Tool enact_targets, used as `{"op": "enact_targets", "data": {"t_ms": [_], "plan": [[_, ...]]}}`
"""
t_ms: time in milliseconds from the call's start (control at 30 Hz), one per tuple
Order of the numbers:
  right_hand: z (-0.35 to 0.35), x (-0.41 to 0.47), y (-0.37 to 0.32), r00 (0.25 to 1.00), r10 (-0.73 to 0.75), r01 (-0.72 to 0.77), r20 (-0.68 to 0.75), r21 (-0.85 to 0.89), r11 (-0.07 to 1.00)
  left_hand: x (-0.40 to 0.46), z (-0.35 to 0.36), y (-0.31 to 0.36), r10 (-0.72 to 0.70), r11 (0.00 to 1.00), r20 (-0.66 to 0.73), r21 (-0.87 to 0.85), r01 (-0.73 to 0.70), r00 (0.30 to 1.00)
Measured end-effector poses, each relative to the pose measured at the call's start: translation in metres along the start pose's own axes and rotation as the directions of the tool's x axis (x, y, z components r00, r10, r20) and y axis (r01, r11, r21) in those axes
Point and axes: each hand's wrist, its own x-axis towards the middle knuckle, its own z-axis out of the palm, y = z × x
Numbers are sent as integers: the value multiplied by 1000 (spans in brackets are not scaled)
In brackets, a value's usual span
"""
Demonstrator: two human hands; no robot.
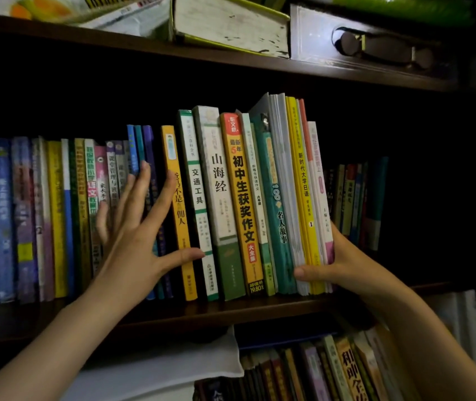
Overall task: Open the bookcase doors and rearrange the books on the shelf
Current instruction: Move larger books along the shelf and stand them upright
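A dark wooden shelf (231, 312) holds a long row of upright books. My left hand (135, 235) lies spread against the spines at the middle, its fingers straight and its thumb touching the orange-yellow book (177, 198). My right hand (344, 264) grips the lower end of a small stack of tall thin books (303, 183), yellow and white, at the right end of the leaning group. An orange book with red top (241, 198) and a white-green book (219, 180) stand between the two hands.
More books (352, 198) stand deeper in the dark at the right of the same shelf. The shelf above carries a thick book lying flat (231, 24) and a box (370, 44). Below are more books (332, 371) and a white cloth (158, 369).
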Motion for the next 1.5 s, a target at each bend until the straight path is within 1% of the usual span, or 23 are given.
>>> {"op": "enact_targets", "data": {"t_ms": [67,133,200,267,300,433,533,667,800,967,1100,1133,1200,1267,1300,1333,1400,1433,1500], "plan": [[4,0,-3,1000,-5,4,2,10,1000,3,-1,-6,-23,1000,-8,19,23,1000],[11,-1,-6,1000,-17,17,3,17,1000,6,-1,-11,-13,1000,-8,5,13,1000],[21,-1,-9,999,-31,32,-12,17,999,7,-2,-11,15,998,-4,-53,-15,1000],[26,-2,-9,999,-41,41,-36,3,999,6,-2,-9,2,990,6,-144,-1,1000],[26,-2,-10,998,-41,41,-43,-3,999,5,-3,-7,-11,987,22,-161,14,1000],[24,1,-14,999,-45,43,-31,-55,998,0,-4,2,9,999,56,-51,-6,998],[24,1,-12,998,-33,30,-45,-78,996,0,-2,5,36,999,70,-10,-35,997],[28,-7,-6,997,9,-20,-73,-152,988,-5,-3,12,-13,999,63,38,11,998],[31,-12,-8,993,46,-62,-105,-156,986,-10,-5,20,-47,999,59,17,46,997],[30,-15,-10,994,62,-78,-94,-176,981,-16,-2,24,-61,998,7,-12,61,998],[28,-16,-7,992,64,-85,-104,-213,973,-15,9,50,-51,998,-37,-40,50,998],[27,-16,-7,992,55,-79,-110,-226,971,-13,14,60,-69,996,-45,-61,66,997],[24,-17,-7,995,36,-59,-98,-240,969,-4,23,82,-148,983,-74,-123,138,986],[18,-20,-8,999,26,-34,-39,-222,975,4,30,99,-215,969,-118,-151,196,970],[14,-22,-7,1000,15,-15,-1,-214,977,7,32,105,-223,969,-143,-138,203,964],[8,-24,-6,999,1,6,34,-210,978,8,35,109,-198,978,-174,-98,184,964],[-7,-31,0,997,-23,38,75,-193,980,11,39,117,-84,996,-211,8,87,974],[-16,-34,4,997,-32,45,69,-191,981,13,42,123,-23,998,-206,47,34,978],[-34,-39,11,999,-53,49,-8,-247,968,20,51,137,61,994,-181,96,-44,982]]}}
